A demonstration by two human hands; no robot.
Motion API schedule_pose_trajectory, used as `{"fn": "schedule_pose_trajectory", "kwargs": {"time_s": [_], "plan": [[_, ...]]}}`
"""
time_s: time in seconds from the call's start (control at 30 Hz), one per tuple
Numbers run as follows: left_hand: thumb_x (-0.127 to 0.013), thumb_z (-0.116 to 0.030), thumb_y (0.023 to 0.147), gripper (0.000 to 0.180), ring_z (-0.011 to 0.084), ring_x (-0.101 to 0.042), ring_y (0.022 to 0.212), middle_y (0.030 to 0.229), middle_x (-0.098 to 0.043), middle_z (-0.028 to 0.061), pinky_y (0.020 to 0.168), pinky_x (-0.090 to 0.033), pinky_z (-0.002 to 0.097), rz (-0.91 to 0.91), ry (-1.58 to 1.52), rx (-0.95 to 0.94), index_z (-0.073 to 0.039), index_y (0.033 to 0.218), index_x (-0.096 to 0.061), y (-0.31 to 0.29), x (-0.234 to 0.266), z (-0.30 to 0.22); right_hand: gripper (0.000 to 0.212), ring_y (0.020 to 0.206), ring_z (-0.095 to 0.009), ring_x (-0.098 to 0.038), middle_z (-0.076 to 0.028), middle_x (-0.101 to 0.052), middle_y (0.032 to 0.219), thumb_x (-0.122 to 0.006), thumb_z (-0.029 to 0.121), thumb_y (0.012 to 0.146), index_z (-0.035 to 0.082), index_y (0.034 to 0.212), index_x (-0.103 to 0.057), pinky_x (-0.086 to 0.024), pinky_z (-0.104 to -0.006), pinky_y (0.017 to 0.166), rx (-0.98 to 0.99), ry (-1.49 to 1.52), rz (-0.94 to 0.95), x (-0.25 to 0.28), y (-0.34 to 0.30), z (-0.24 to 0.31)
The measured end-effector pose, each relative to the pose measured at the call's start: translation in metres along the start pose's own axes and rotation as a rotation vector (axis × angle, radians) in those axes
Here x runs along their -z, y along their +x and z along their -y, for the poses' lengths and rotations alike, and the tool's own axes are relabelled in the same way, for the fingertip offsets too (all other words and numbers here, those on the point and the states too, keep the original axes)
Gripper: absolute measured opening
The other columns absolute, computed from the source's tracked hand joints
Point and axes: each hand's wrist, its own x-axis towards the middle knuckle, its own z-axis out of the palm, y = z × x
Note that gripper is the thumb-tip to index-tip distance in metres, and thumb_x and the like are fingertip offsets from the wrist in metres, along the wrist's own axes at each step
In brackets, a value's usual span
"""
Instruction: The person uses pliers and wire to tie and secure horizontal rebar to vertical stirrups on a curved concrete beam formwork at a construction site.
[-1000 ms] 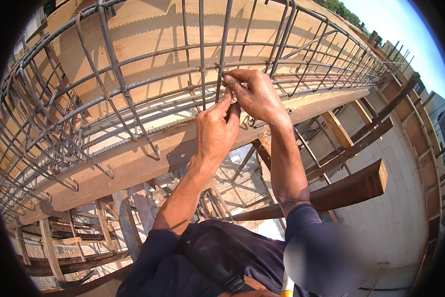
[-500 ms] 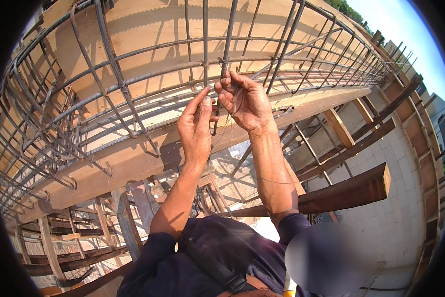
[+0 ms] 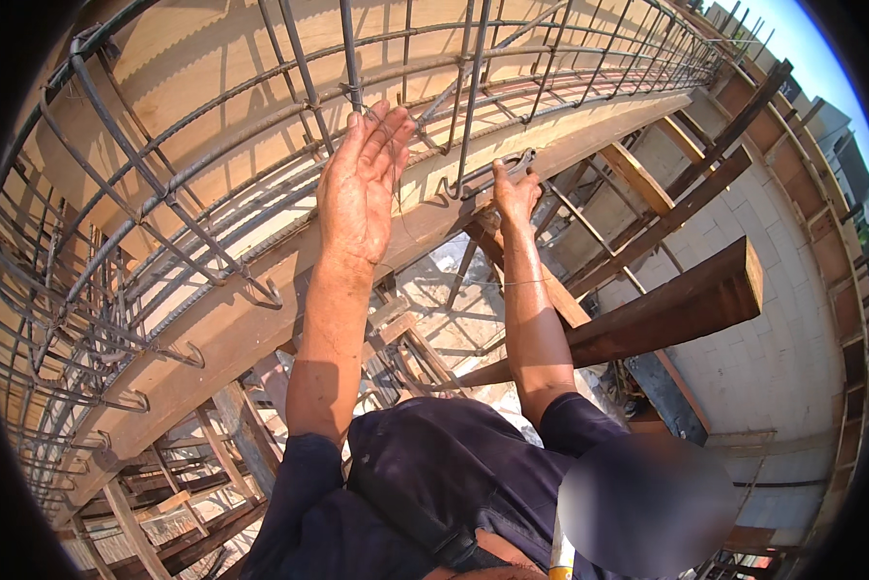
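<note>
My left hand is raised against the steel rebar cage, its fingers fairly straight and curled in at the tips. Strands of thin tie wire pass between those fingers and trail down past the palm. Close behind the fingertips stands an upright bar, crossed by a horizontal bar. Lower and to the right, my right hand has its thumb and fingers closed on dark metal pincers, which lie along the edge of the wooden formwork beam. Part of the tool is hidden by the hand.
Plywood backs the cage. Hooked bar ends stick out over the beam at left. A thick dark timber crosses at right, near my right forearm. Below are timber props and a pale block wall at right.
My hands have parted. The right went down and right from the wire to the pincers on the beam; the left stays up with the wire. The view has shifted too.
</note>
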Motion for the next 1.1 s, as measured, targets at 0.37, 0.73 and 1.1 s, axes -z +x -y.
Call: {"fn": "schedule_pose_trajectory", "kwargs": {"time_s": [0.37,0.73,1.1], "plan": [[-0.071,-0.027,0.096,0.032,0.0031,-0.052,0.065,0.084,-0.06,-0.0037,0.068,-0.054,0.0236,-0.125,-0.022,-0.055,-0.004,0.117,-0.067,0.012,0.007,0.004,0.093,0.14,-0.048,-0.026,-0.03,-0.032,0.147,-0.08,0.048,0.073,0.001,0.144,-0.043,-0.039,-0.0555,0.11,-0.016,-0.347,0.203,-0.018,-0.014,0.022],[-0.078,-0.016,0.087,0.018,0.004,-0.044,0.052,0.064,-0.059,-0.0007,0.048,-0.031,0.0216,-0.367,0.208,-0.323,0.002,0.092,-0.078,0.011,-0.009,0.009,0.108,0.137,-0.047,-0.034,-0.028,-0.03,0.148,-0.081,0.032,0.067,0.003,0.153,-0.021,-0.045,-0.0522,0.108,-0.125,-0.381,0.082,-0.032,-0.015,0.034],[-0.079,-0.017,0.087,0.023,0.003,-0.046,0.055,0.063,-0.061,-0.0022,0.05,-0.031,0.0211,-0.281,0.44,-0.347,0.004,0.096,-0.077,0.012,-0.002,-0.002,0.079,0.093,-0.032,-0.068,-0.025,-0.064,0.113,-0.065,0.017,0.078,-0.015,0.143,-0.034,-0.057,-0.0406,0.077,-0.024,0.011,0.067,0.011,-0.001,-0.03]]}}
